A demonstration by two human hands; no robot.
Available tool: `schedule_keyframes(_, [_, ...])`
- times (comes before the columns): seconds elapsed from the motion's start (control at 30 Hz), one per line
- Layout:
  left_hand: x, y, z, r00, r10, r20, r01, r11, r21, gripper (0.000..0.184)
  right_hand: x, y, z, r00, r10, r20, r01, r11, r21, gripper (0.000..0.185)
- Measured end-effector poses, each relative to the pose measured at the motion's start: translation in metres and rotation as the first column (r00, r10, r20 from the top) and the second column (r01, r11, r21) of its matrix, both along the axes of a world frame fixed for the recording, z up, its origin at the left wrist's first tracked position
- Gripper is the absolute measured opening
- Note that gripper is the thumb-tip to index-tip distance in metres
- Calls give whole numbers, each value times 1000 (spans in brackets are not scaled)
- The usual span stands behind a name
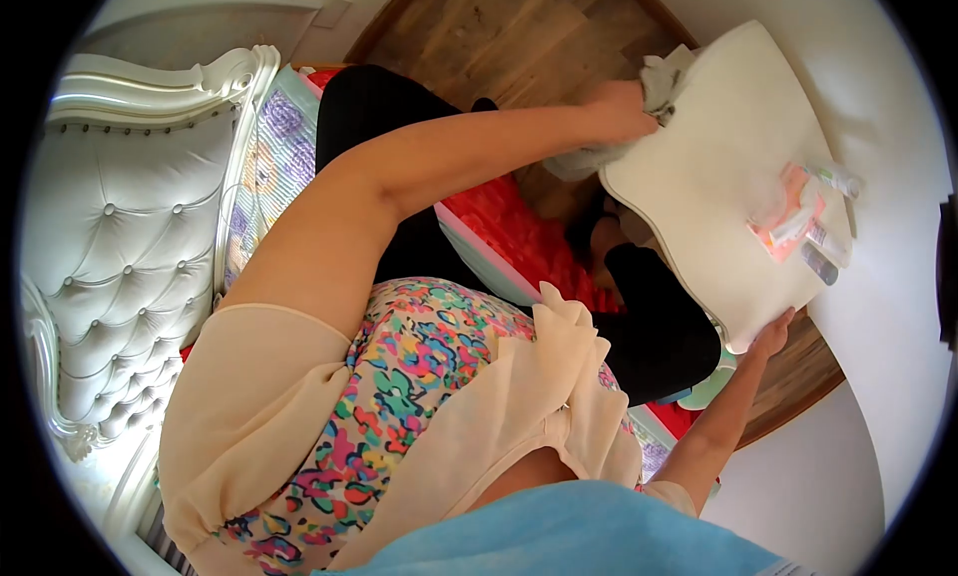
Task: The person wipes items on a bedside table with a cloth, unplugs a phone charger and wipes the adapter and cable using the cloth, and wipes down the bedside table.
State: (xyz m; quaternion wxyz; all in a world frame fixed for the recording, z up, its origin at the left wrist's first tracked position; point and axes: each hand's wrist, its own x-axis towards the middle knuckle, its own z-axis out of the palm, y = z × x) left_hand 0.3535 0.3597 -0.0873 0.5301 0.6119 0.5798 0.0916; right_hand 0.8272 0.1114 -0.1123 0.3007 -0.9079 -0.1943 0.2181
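My left hand is closed around a crumpled grey cloth. It presses at the left edge of a white table with a curved outline, and part of the cloth hangs below the hand. My right hand grips the near corner of the tabletop, its fingers partly hidden at the edge. On the table's right side lie an open pink pack of tissues, a clear bottle and a small container with a grey cap.
A tufted headboard stands at the left, beside a patterned bed cover and red bedding. Wooden floor shows beyond the table. A white wall runs close along the right. My black-clad legs are beside the table.
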Motion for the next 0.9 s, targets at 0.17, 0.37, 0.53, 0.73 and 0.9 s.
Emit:
schedule_keyframes(0.17, [40, -3, -4, 992, -129, 17, 129, 990, -57, 45, 32, -7, -3, 990, -103, 100, 114, 988, -106, 65])
schedule_keyframes(0.37, [97, -17, -15, 969, -230, 87, 240, 961, -135, 46, 54, -17, 12, 984, -28, 179, 74, 965, -252, 54])
schedule_keyframes(0.53, [120, -22, -21, 954, -275, 122, 289, 951, -108, 47, -15, -16, 13, 876, 329, 353, -287, 943, -168, 58])
schedule_keyframes(0.73, [118, -15, -8, 943, -318, 100, 330, 934, -139, 52, -104, 3, 42, 709, 662, 243, -530, 728, -436, 86])
schedule_keyframes(0.9, [120, -19, -15, 956, -274, 109, 284, 955, -90, 53, -98, 4, 51, 713, 680, 170, -539, 686, -488, 95])
